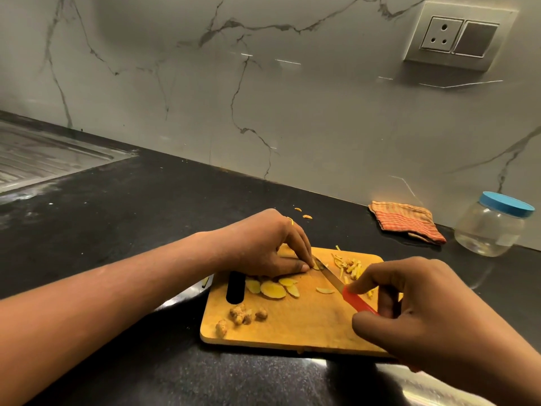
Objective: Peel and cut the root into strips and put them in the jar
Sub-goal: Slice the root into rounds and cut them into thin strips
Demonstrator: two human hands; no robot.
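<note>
We record the root in several lots on the wooden cutting board (292, 326). One pale slice (317, 265) lies flat at the far middle of the board, pinned under the fingertips of the left hand (272, 247). The tip of the knife (332, 278), red-handled and gripped by the right hand (424, 303), meets it. A fan of peeled oval slices (273, 289) lies overlapping just beside the board's handle slot, with a single slice (325, 290) apart to their right. Thin yellow strips (351, 266) sit heaped at the far right corner. Knobbly brown offcuts (243, 315) lie at the near left. The jar (491, 227), clear, with its blue lid (508, 204) on, stands well apart to the right.
</note>
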